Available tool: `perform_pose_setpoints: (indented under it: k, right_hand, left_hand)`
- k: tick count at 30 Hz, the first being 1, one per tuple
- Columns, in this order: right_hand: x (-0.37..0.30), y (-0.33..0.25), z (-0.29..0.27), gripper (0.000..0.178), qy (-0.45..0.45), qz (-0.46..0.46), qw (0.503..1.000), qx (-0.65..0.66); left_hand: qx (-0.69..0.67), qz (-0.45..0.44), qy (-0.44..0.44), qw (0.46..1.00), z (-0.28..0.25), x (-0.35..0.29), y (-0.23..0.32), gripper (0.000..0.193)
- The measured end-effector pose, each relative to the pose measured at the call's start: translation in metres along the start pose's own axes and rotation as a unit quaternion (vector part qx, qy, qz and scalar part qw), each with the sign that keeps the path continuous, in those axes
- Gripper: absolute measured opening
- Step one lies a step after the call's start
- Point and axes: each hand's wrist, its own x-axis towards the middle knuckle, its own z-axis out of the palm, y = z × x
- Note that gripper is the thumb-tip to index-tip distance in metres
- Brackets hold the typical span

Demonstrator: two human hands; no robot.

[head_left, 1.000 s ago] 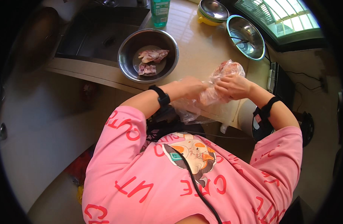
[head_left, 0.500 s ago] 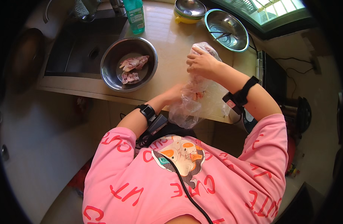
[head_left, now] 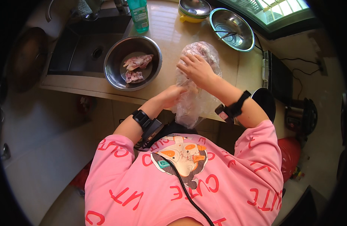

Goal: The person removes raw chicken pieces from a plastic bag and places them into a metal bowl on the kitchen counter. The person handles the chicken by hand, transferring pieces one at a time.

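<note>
A clear plastic bag (head_left: 188,109) lies on the countertop in front of me, its loose end hanging over the near edge. Pinkish pieces of raw meat (head_left: 203,51) show through its far, bulging end. My right hand (head_left: 196,69) presses and grips the bag from above, fingers curled over the bulge. Closer to me, my left hand (head_left: 172,95) is closed on the bag's gathered plastic; its fingertips are partly hidden by the film. To the left, a steel bowl (head_left: 111,77) contains two chunks of raw, bony meat (head_left: 138,62).
A dark sink (head_left: 73,64) is set in the counter at the left. Behind the bowl stands a green bottle (head_left: 140,17). Stacked bowls (head_left: 193,9) and a second steel basin (head_left: 239,28) with dark utensils sit at the back. A black cooker (head_left: 303,115) stands right.
My right hand and the bag's full end have shifted left and nearer me. My left hand, blurred before, now shows clearly at the gathered plastic.
</note>
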Motion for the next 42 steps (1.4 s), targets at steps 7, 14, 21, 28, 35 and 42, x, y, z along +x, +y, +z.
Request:
perform_pose_setpoints:
  k: [7,14,21,28,35,42]
  right_hand:
    - [-0.093,-0.065,-0.027,0.028,-0.128,0.269,0.903,0.310]
    - [-0.089,-0.078,-0.015,0.038,-0.024,0.103,0.908,0.404]
    - [-0.094,-0.064,-0.007,0.031,-0.151,0.156,0.826,0.521]
    - [-0.097,-0.036,0.003,0.034,-0.065,0.272,0.938,0.206]
    - [-0.068,-0.043,0.002,0.044,-0.052,0.268,0.925,0.263]
    - [-0.052,-0.055,0.017,0.041,-0.152,0.290,0.922,0.208]
  left_hand:
    - [0.296,0.249,0.157,0.909,0.006,-0.023,-0.015,0.048]
    - [0.571,0.508,0.107,0.636,0.032,-0.063,0.019,0.026]
    - [0.772,0.255,-0.004,0.582,0.029,-0.073,0.034,0.019]
    - [0.861,0.076,0.144,0.482,0.031,-0.079,0.036,0.087]
    - [0.833,0.102,0.187,0.510,0.021,-0.092,0.034,0.113]
    - [0.737,0.163,0.188,0.628,0.008,-0.082,0.036,0.094]
